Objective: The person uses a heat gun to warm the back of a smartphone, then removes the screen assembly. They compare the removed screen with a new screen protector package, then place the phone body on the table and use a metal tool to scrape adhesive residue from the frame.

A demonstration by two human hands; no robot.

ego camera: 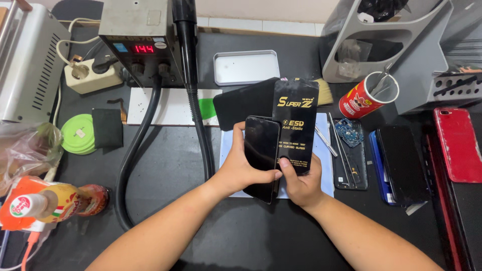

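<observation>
Two bare hands meet just right of the frame's centre, and I work toward them from the left edge. At far left I see a grey vented metal box [27, 65], with a crumpled clear plastic bag [27, 150] below it and an orange-capped bottle lying on its side [50, 203] at lower left. A cream power strip [90, 75] sits up the frame beside a grey hot-air station with a red digital readout [133, 42]; its thick black hose [135, 150] loops down across the black tabletop [175, 180]. A stack of round green discs [75, 135] lies beside a small black square pad [107, 128].

My left hand [241, 168] grips a black smartphone with a dark glass screen [262, 158], thumb across its lower face, holding it upright and tilted over a pale blue mat [325, 170]. My right hand [301, 183], just beside it, clasps a tall black cardboard sleeve with gold lettering [295, 130]; the sleeve's left edge lies touching or just behind the phone. Behind both, a shallow grey metal tray [246, 68] rests near the top centre.

Further right lie an opened phone back with a blue circuit board [350, 150], a dark phone on a blue case [399, 165], a red cylindrical can holding tools [366, 95], and a red phone [459, 145] at the right edge.
</observation>
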